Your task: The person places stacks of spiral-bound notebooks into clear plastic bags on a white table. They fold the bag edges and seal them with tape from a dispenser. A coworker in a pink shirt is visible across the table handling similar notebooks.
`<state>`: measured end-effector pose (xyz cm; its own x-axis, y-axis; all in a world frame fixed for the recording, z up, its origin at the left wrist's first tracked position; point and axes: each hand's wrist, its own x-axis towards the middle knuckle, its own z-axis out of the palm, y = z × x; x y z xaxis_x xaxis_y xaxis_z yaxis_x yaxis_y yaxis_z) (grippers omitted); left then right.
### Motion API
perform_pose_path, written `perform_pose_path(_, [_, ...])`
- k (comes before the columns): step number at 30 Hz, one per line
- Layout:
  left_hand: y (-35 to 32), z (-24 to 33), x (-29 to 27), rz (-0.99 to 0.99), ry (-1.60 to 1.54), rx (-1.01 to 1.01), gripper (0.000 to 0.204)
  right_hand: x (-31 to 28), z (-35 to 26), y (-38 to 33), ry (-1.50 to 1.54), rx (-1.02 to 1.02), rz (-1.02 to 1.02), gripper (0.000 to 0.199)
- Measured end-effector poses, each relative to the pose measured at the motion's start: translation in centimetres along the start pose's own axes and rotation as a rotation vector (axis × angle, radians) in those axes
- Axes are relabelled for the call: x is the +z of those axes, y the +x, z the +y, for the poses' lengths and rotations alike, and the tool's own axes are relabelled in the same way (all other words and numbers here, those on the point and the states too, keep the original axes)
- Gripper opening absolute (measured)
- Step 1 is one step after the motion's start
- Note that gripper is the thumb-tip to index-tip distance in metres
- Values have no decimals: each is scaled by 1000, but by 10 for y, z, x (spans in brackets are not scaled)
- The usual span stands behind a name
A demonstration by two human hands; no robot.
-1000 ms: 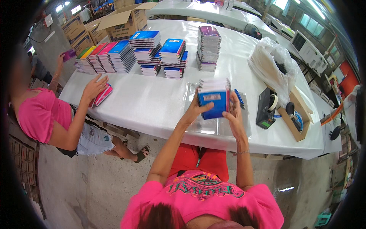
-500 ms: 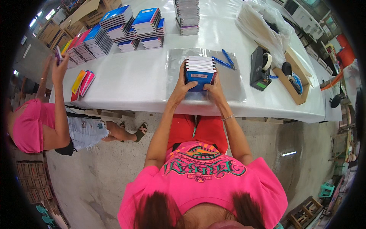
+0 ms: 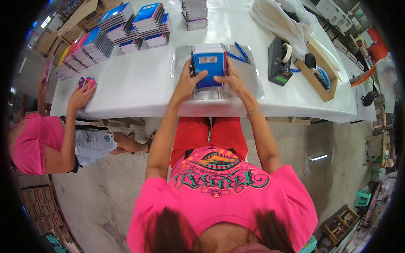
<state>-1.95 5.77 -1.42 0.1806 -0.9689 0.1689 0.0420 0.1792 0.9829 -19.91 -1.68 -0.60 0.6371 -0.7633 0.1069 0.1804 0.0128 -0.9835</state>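
A stack of blue-covered spiral notebooks (image 3: pixel 209 61) is gripped between my two hands near the table's front edge. My left hand (image 3: pixel 187 81) closes on its left side, thumb over the top cover. On the right side, my right hand (image 3: pixel 233 79) holds it the same way. The top cover faces me, with a white label on it. Beneath the stack lie clear plastic sheets or bags (image 3: pixel 251 86). Just beyond my right hand, two slim blue tools (image 3: pixel 240 52) rest on the plastic; I cannot tell their kind.
A black tape dispenser (image 3: pixel 277 63) and an open cardboard box (image 3: pixel 327 86) with cable stand at right, near a clear plastic bag (image 3: pixel 278 21). Notebook piles (image 3: pixel 148 19) fill the back left. At left, a co-worker's hand (image 3: pixel 80 98) is on small notebooks (image 3: pixel 86 83).
My hands have tilted the notebook stack, so its top cover shows more fully and the page edges less. The co-worker's raised hand has come down to the small notebooks on the table.
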Motion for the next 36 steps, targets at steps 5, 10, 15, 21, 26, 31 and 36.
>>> perform_pose_path(5, [27,40,10,-15,6,-224,70,-22,-19,17,65,117,26,77])
perform_pose_path(10, [45,33,9,-82,78,-411,75,-27,-29,26,118,278,64,46])
perform_pose_path(15, [46,7,13,-75,128,-411,72,-22,-8,18,-39,427,167,34])
perform_pose_path(21, [52,-11,7,14,446,-337,80,-24,8,17,-53,374,201,33])
perform_pose_path(26, [54,-23,8,130,657,-270,82,-23,7,17,-78,358,227,33])
perform_pose_path(31, [58,-25,3,18,589,-293,76,-21,8,18,-74,345,226,33])
perform_pose_path(36, [51,-8,7,-24,604,-262,69,-25,16,20,-88,283,232,44])
